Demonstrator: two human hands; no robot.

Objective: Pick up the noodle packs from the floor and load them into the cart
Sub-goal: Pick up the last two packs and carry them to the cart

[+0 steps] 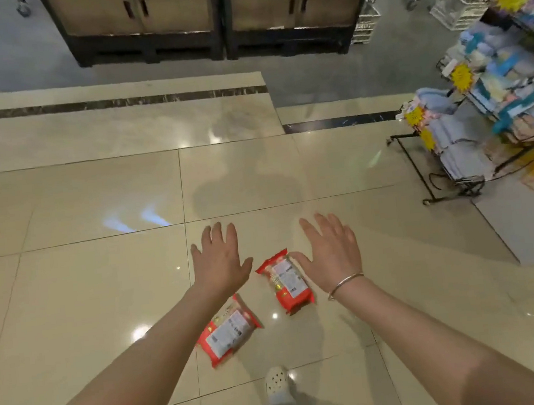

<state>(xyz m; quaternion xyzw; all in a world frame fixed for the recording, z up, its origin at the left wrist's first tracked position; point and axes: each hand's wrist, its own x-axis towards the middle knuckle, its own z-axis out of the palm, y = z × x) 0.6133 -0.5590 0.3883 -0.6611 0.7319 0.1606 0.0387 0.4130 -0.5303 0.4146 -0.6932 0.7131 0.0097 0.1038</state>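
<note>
1. Head view: two bare arms are stretched out over a shiny cream tiled floor (86, 287).
2. The left hand (220, 260) is held wide, with the fingers straight and spread. Nothing is held in it.
3. The right hand (331, 251) is held wide too, with the fingers spread. Nothing is held in it. A thin bangle (345, 284) is worn on that wrist.
4. Two red noodle packs are seen lying flat on the floor. The far noodle pack (285, 281) lies between the two hands, and its far end is seen just beside the right thumb. It cannot be told if it is touched.
5. The near noodle pack (228, 330) lies to the left, partly hidden under the left arm.
6. A white shoe (276, 379) is seen on the floor at the near edge.
7. A wire rack (457, 146) full of folded cloths with yellow tags is seen at the far right.
8. Dark wooden cabinets (206, 14) are seen at the far side.
</note>
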